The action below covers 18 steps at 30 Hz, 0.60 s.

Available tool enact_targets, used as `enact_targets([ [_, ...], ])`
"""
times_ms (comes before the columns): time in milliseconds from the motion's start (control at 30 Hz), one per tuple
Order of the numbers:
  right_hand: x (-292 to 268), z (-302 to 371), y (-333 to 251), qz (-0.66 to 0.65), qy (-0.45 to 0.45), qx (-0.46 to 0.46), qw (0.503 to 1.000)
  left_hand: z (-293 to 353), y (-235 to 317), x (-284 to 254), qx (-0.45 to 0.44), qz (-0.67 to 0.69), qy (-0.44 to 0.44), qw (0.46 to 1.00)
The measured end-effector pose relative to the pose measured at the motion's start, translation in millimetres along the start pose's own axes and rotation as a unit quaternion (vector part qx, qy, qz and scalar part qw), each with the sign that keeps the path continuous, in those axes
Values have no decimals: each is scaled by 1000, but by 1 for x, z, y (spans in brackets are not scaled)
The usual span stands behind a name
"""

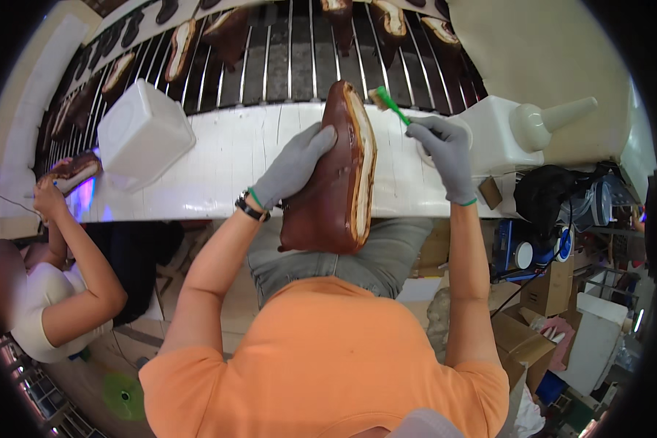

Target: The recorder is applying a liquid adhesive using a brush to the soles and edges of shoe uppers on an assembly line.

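Note:
My left hand (293, 166), in a grey glove, grips a brown leather boot upper (321, 193) by its side. The boot stands tilted over my lap at the bench edge, its pale underside with a rough folded rim turned to the right. My right hand (445, 157), also gloved in grey, is closed on the handle of a small green brush (391, 105). The brush's bristles point left toward the toe of the boot, with a gap between them.
Beyond the white bench (248, 146) runs a rack of metal bars (288, 62) carrying several boot uppers. A white plastic tub (142, 135) stands left, a white spouted container (500, 131) right. At far left a co-worker's hand (49, 197) holds another boot upper (77, 171).

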State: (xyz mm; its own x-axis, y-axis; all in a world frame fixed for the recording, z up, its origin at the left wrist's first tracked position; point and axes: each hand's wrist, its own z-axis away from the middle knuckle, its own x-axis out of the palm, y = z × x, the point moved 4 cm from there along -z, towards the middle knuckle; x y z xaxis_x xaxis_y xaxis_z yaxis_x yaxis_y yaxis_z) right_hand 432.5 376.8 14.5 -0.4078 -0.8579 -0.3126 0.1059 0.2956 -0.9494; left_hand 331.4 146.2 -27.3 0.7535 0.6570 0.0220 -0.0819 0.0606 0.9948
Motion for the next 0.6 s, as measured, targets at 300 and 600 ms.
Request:
enact_targets([
  [300, 3, -29, -21, 24, -64, -63, 996, 9, 10, 3, 20, -134, -25, 990],
  [600, 1, 25, 12, 1, -388, -29, 921, 8, -5, -1, 4, -13, -21, 1000],
])
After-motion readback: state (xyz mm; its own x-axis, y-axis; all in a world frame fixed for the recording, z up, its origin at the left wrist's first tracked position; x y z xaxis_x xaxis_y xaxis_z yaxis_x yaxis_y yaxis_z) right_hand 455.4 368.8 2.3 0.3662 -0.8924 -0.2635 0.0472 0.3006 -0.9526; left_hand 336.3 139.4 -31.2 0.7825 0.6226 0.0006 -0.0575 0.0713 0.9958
